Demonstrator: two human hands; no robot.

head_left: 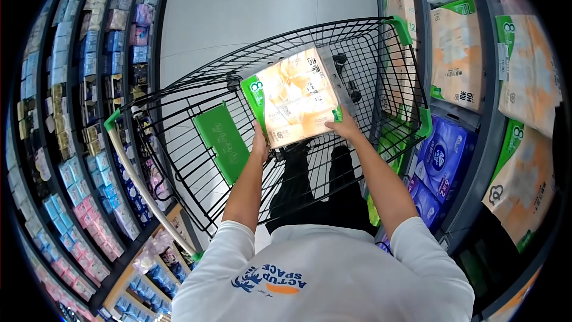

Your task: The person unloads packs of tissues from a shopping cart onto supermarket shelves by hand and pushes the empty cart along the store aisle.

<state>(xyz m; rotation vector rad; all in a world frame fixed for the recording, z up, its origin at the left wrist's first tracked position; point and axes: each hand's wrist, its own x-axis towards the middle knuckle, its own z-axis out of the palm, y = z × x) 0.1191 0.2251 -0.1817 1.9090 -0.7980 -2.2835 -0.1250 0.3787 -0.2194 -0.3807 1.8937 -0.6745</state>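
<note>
Between my two hands is a plastic-wrapped tissue pack [298, 98], peach and white with a green end marked 8. My left hand [260, 143] presses against its near left side, fingers partly hidden. At the near right corner, my right hand [344, 125] grips it with the thumb on top. The pack is over a black wire shopping cart [208, 89] with green corners. Whether it touches the cart's floor I cannot tell. A green panel [223, 143] lies in the cart, left of the pack.
Left, a shelf [77, 113] holds rows of small packets. On the right shelf stand more peach tissue packs [456, 53] and purple packs [441, 152]. The cart's pale handle [143, 182] is at the left. Pale tiled floor [268, 0] runs ahead between the shelves.
</note>
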